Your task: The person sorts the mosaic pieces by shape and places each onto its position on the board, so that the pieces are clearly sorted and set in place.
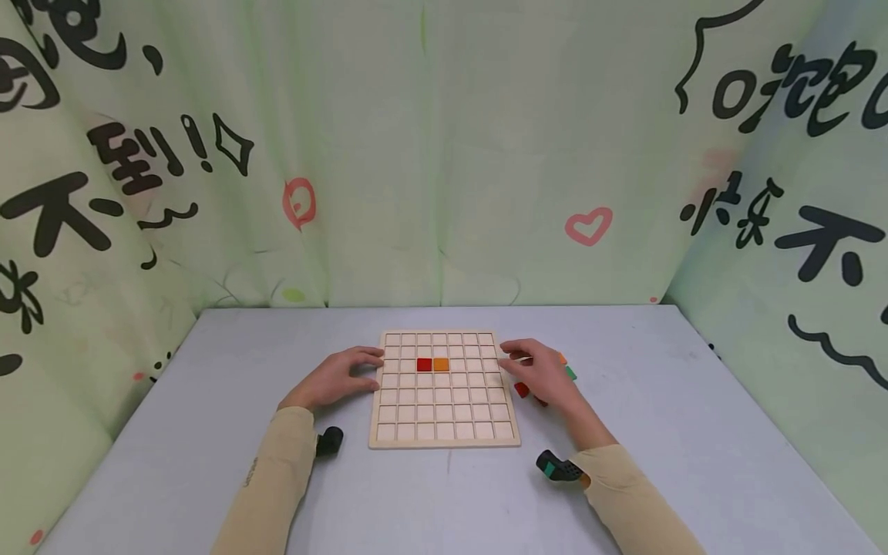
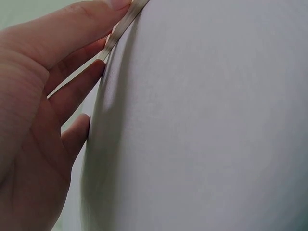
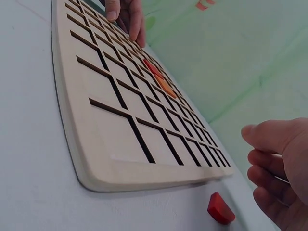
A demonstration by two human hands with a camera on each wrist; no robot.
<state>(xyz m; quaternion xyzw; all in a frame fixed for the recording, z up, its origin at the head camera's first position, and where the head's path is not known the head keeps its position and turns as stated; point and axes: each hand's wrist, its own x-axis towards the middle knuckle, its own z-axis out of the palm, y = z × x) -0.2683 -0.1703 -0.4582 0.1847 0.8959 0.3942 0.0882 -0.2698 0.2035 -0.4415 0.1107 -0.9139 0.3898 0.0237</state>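
A square wooden grid board lies flat on the table. A red tile and an orange tile sit side by side in neighbouring cells of an upper row. My left hand rests against the board's left edge. In the left wrist view its fairly straight fingers touch that edge. Just off the right edge is my right hand, fingers loosely bent, with nothing visible between thumb and fingertips in the right wrist view. Close below it lies a loose red piece.
More loose pieces, among them a green one and an orange one, lie right of the board, partly hidden by the right hand. Printed curtains stand behind and beside the white table. Both wrists wear black devices.
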